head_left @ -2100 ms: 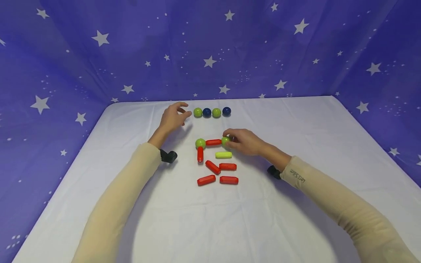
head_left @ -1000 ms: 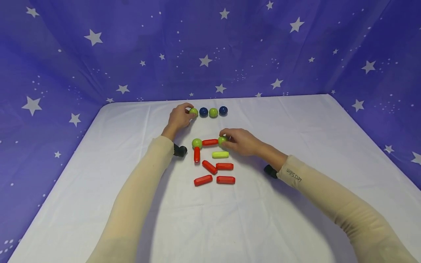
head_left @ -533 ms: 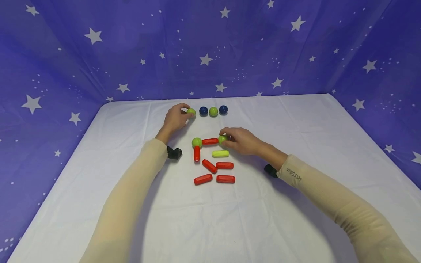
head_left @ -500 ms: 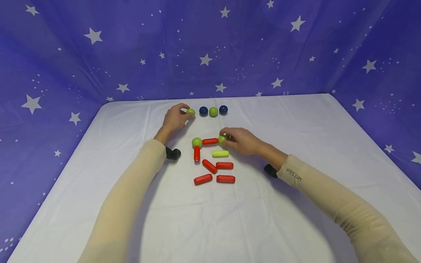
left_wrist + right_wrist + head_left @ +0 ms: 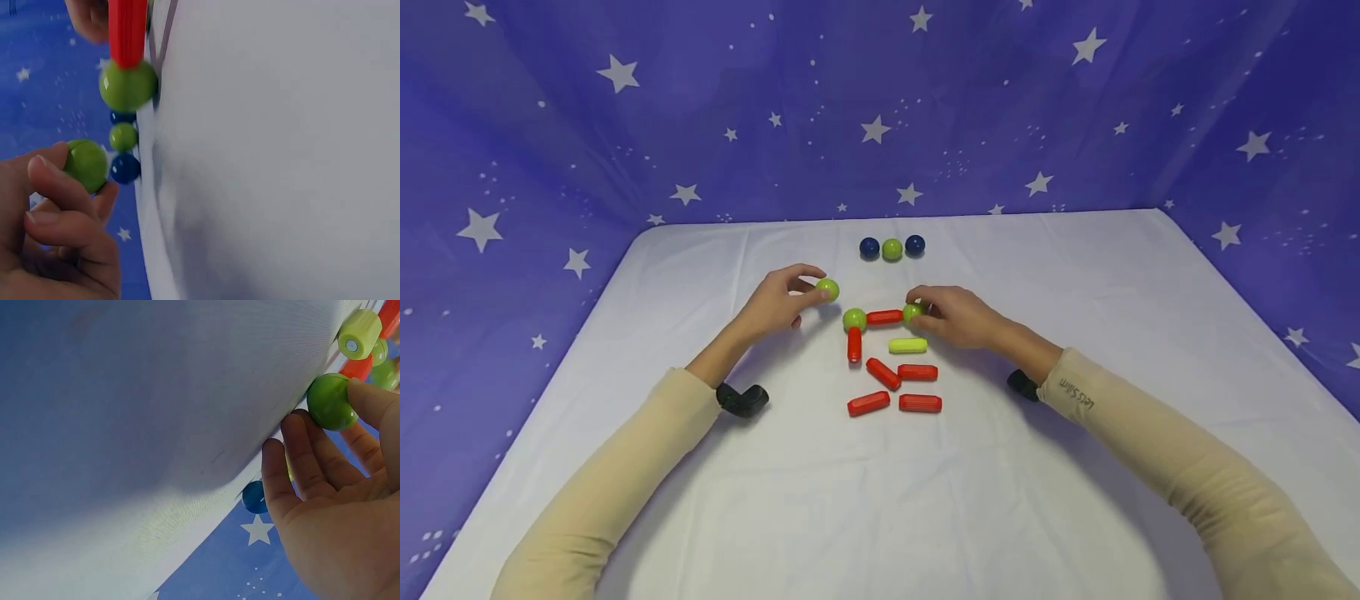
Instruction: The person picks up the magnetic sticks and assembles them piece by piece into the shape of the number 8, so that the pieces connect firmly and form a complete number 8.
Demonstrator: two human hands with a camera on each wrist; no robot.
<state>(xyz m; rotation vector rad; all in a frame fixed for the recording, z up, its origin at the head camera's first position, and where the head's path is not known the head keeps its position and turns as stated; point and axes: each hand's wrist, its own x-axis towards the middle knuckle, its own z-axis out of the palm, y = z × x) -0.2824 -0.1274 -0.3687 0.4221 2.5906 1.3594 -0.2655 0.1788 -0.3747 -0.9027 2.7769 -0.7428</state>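
Left hand (image 5: pixel 777 302): thumb and fingertips almost together, pinching a raised lime ball (image 5: pixel 828 289)
Raised lime ball: glossy, smooth, round; above the white cloth (image 5: pixel 850 500), between 10 and 11 o'clock of the lime corner ball (image 5: pixel 854 320) in the head view
Right hand (image 5: pixel 961 318): thumb and index pinch the lime end ball (image 5: pixel 913 314), other fingers loosely extended
Right wrist view: reveals a round silvery disc (image 5: pixel 352 345) in the tip of the yellow-green rod (image 5: pixel 362 328); the head view gives only its side
Red linking rod (image 5: pixel 885 317): faceted, joining corner and end balls, long axis 3 to 9 o'clock
Red side rod (image 5: pixel 854 345): points from the corner ball to 6 o'clock
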